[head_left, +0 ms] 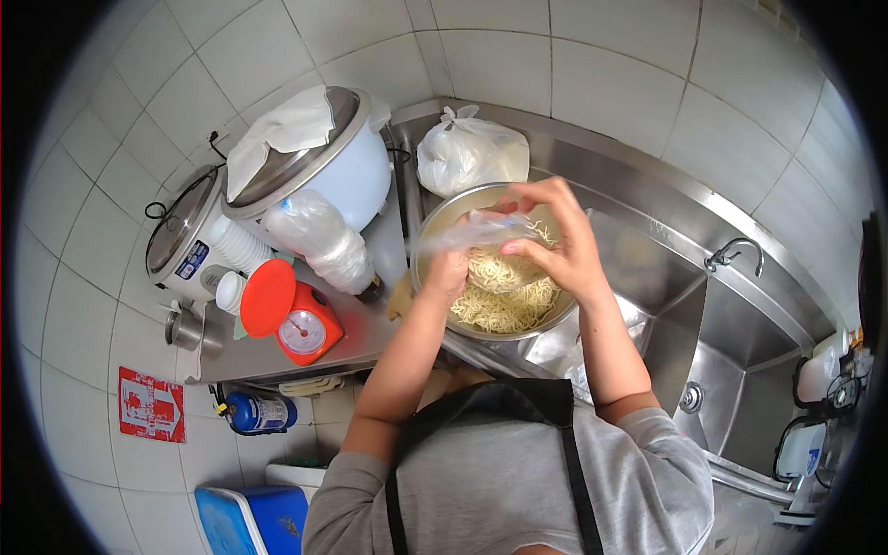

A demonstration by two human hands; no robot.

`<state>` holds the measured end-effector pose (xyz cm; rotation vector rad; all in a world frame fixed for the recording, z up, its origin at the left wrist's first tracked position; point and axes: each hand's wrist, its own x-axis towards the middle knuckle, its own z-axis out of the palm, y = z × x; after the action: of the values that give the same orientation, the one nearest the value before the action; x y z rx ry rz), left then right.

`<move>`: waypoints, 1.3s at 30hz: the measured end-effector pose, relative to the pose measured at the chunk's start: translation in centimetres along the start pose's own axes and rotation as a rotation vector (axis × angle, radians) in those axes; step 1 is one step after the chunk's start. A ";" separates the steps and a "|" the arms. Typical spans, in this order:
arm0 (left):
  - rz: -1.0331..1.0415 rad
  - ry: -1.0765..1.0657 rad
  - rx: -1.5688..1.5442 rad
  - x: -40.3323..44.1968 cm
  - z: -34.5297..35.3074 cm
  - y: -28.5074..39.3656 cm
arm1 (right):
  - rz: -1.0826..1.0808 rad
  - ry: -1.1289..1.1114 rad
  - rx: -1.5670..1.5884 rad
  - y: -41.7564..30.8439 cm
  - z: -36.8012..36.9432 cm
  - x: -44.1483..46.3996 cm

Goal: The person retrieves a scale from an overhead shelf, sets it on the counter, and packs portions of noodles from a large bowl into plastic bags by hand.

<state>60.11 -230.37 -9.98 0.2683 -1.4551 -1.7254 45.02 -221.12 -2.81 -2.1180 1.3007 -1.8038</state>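
Over a large metal bowl of pale noodles, my two hands hold a clear plastic bag with noodles inside. My left hand grips the bag's left side, its fingers partly hidden by the plastic. My right hand is at the upper right of the bag, thumb and fingers curved around its top and slightly blurred. The bag's loose upper part spreads between the two hands.
A tied white bag sits behind the bowl. To the left are an orange scale, a wrapped stack of cups and large lidded cookers. A steel sink with a faucet lies to the right.
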 end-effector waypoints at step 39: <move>0.422 -0.404 1.338 -4.2 5.2 11.3 | -0.375 -0.589 -0.615 -2.7 -5.5 0.8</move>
<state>64.56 -223.42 0.18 0.2632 -2.5603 -0.2605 41.83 -217.47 1.01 -3.0477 1.4638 -0.7351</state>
